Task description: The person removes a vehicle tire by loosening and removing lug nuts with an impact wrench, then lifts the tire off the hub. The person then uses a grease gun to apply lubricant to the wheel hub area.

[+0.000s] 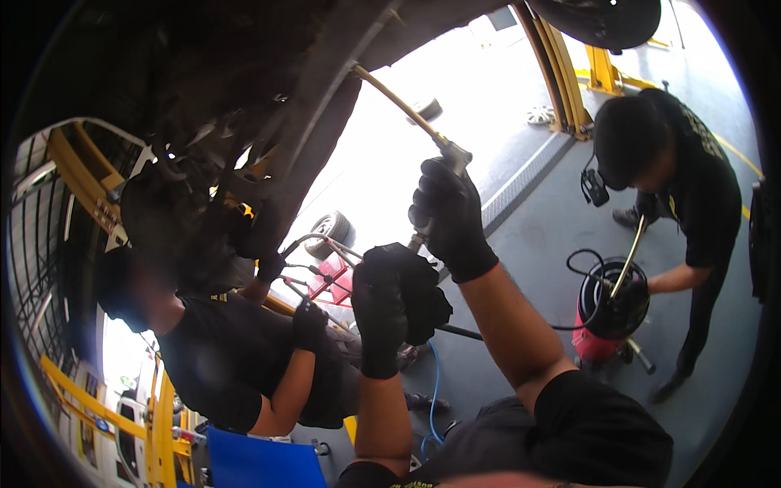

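Note:
My right hand point(452, 213), in a black glove, is wrapped round the handle of a metal spray gun point(458, 154). The gun's long brass-coloured tube slants up to the left, its tip close to the dark underside of a raised vehicle point(244, 89); whether it touches, I cannot tell. Just below, my left hand point(390, 297), also gloved in black, is closed at the lower end of the gun, where a black hose point(460, 332) comes out. Its fingers partly hide what they grip. The hose runs right, toward a pink-red tank point(596, 342).
At right, a co-worker point(675, 171) bends over the tank, holding a metal rod. Another person point(244, 350) stands close on my left, hands near a red-and-grey tubular frame point(329, 276). Wheels point(329, 232), yellow lift posts point(553, 65), a blue panel point(264, 459) and a blue air hose point(437, 382) surround us.

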`<state>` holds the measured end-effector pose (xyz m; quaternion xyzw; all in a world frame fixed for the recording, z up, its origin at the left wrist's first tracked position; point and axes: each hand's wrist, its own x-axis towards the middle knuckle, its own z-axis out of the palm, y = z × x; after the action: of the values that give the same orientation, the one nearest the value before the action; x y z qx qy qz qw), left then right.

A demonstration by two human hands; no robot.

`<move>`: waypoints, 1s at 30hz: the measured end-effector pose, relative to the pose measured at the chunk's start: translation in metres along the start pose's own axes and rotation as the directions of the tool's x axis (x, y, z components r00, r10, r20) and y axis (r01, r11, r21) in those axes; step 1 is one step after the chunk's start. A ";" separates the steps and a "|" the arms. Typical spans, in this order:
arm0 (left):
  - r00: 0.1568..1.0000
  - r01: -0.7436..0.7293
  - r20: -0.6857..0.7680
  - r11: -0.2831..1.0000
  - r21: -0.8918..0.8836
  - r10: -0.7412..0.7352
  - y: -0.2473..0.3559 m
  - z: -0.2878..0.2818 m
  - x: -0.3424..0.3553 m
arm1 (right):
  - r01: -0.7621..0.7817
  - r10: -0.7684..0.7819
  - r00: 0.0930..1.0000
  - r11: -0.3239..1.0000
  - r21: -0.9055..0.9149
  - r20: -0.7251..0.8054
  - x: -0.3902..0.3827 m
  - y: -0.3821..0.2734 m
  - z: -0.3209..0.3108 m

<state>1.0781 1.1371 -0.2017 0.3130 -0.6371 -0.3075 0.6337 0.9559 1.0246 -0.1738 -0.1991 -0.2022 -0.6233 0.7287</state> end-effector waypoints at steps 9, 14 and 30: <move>0.985 -0.145 -0.019 0.884 0.444 0.172 -0.019 -0.021 -0.010 | -0.022 0.015 0.996 0.996 0.084 0.086 0.014 0.012 -0.029; 0.965 -0.138 -0.058 0.688 0.713 0.254 -0.027 -0.039 -0.009 | -0.007 0.009 0.999 0.999 0.045 -0.031 0.016 0.017 -0.029; 0.970 0.038 0.234 0.994 0.107 -0.062 -0.003 -0.016 -0.001 | 0.207 -0.233 0.956 0.966 -0.157 -0.175 0.002 -0.003 0.006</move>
<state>1.0943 1.1367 -0.2046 0.3221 -0.7148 -0.3256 0.5285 0.9528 1.0256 -0.1675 -0.1638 -0.1086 -0.7294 0.6553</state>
